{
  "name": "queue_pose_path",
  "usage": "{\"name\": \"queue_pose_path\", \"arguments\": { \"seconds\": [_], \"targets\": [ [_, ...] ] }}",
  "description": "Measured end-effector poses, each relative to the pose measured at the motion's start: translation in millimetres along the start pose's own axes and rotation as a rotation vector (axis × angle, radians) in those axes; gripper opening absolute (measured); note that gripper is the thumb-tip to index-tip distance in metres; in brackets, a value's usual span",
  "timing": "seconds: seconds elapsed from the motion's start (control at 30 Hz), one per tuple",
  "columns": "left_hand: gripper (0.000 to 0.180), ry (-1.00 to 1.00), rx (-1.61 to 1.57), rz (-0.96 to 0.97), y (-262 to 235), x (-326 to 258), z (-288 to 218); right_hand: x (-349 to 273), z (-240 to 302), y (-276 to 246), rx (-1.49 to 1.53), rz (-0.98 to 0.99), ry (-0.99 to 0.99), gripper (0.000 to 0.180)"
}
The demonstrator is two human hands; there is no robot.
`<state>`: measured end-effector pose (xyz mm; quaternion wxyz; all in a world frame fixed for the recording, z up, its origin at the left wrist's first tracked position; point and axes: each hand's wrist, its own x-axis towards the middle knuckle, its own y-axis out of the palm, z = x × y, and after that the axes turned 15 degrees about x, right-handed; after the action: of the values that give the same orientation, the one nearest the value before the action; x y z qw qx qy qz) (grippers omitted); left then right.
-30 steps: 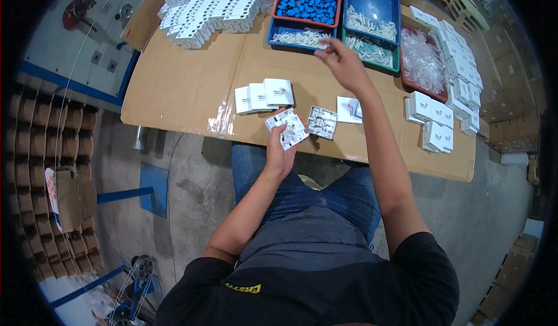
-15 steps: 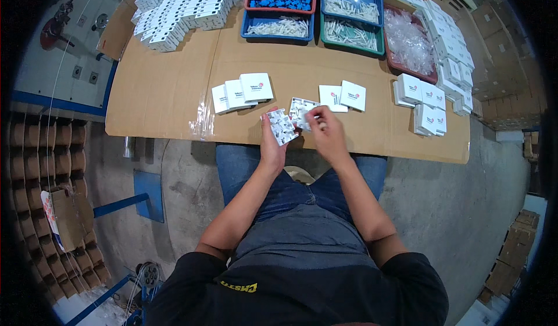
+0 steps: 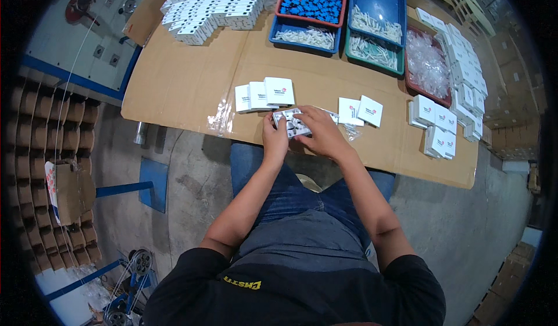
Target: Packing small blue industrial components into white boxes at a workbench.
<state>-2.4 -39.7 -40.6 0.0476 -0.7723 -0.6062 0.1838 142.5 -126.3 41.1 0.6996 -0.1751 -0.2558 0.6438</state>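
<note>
small white switch plate (image 3: pixel 292 122) at the near table (image 3: pixel 180 82) edge, left hand (image 3: pixel 274 135) pinching it from 7 o'clock, right hand (image 3: pixel 321 131) curled over it from 4 o'clock, three white boxes (image 3: pixel 264 93) just past at 11, two more boxes (image 3: pixel 360 111) at 2, blue trays (image 3: pixel 343 6) way back at 12

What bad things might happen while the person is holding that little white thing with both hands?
1. The small white plate is held by the left hand and right hand right at the near edge of the cardboard-covered table, so if it slips it may drop onto the lap or floor.
2. The clear plastic bag lies loose near the edge; a nudge might push it off.
</note>
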Motion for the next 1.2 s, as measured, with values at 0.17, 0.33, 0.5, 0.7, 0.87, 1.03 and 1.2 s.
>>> {"name": "queue_pose_path", "arguments": {
  "seconds": [0.17,0.33,0.5,0.7,0.87,1.03,1.2],
  "targets": [
    [0.054,0.011,0.064,0.093,-22.3,-35.0,-42.7,27.9,-18.9,-9.7,0.041,-0.01,0.096,0.057],
    [0.062,0.001,0.078,-0.035,-3.0,-30.7,1.4,96.8,15.8,8.9,0.049,-0.29,0.424,0.077],
    [0.056,0.08,0.184,0.046,-1.1,-41.2,-1.3,124.1,4.9,27.1,-0.117,-0.267,0.52,0.084],
    [0.052,-0.252,-0.265,0.088,-40.6,-53.4,-67.1,94.6,-6.0,-1.2,0.189,-0.188,0.211,0.083],
    [0.07,-0.48,-0.601,0.695,-71.3,-38.8,-89.7,14.4,45.5,-5.3,0.388,0.054,-0.105,0.082],
    [0.072,-0.513,-0.645,0.838,-45.8,-66.1,-88.6,-27.9,45.0,7.0,0.276,-0.127,-0.106,0.072],
    [0.066,-0.492,-0.708,0.851,-29.2,-79.9,-79.1,-52.2,33.9,11.4,0.27,-0.208,-0.143,0.069]
  ]
}}
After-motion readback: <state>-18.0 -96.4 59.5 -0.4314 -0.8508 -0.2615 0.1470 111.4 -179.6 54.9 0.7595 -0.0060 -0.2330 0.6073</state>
